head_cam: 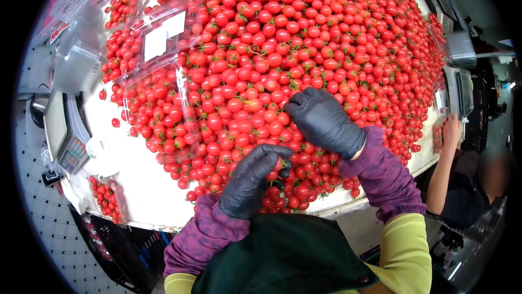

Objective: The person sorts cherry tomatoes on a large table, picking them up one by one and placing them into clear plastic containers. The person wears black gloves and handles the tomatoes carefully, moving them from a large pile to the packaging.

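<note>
A large heap of red cherry tomatoes, many with green calyxes, spreads before me. My left hand, in a black glove, curls around a cherry tomato near the heap's front edge. Over the heap to the right, my gloved right hand is bent with its knuckles up; its fingertips are hidden, so whether it holds anything does not show. Left of my hands lies an opened clear plastic clamshell. Tomatoes fill its base, and its lid bears white labels.
Beyond the white table's left part stands a weighing scale. A filled clamshell sits at the front left edge. Stacked clear containers rise at the far left. On the right, another person's arm reaches to the table near a second scale.
</note>
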Demonstrator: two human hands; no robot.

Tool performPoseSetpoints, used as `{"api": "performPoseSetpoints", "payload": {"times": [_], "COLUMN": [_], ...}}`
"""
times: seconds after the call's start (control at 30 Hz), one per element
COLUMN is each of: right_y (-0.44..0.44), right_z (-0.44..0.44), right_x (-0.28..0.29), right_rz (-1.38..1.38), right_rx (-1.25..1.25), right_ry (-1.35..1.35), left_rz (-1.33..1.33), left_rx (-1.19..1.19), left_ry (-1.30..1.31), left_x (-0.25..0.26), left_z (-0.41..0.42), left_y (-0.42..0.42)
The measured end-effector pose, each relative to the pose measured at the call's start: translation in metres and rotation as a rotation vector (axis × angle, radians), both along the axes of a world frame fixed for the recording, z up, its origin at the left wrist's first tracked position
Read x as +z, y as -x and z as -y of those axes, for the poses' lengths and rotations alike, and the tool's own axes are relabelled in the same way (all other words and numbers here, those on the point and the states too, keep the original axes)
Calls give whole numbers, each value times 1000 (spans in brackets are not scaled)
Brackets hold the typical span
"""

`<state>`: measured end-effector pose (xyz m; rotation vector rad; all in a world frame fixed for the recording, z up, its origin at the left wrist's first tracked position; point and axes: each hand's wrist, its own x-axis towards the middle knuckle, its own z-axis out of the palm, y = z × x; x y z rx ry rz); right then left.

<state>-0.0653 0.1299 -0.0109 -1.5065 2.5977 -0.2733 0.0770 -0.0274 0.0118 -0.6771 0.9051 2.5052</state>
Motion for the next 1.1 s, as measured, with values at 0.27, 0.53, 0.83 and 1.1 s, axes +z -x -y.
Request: {"api": "performPoseSetpoints", "payload": {"times": [0.27, 0.53, 0.83, 1.1], "right_y": [9, 9, 19, 17], "right_z": [1, -5, 35, 33], "right_x": [-3, 21, -5, -7], "right_rz": [6, 306, -24, 109], "right_rx": [-6, -158, -120, -140], "right_ry": [-10, 211, 172, 64], "left_rz": [-44, 6, -41, -319], "left_rx": [78, 6, 31, 388], "left_ry": [14, 85, -96, 640], "left_x": [-14, -11, -18, 10], "left_z": [-2, 2, 11, 73], "left_y": [-4, -1, -10, -7]}}
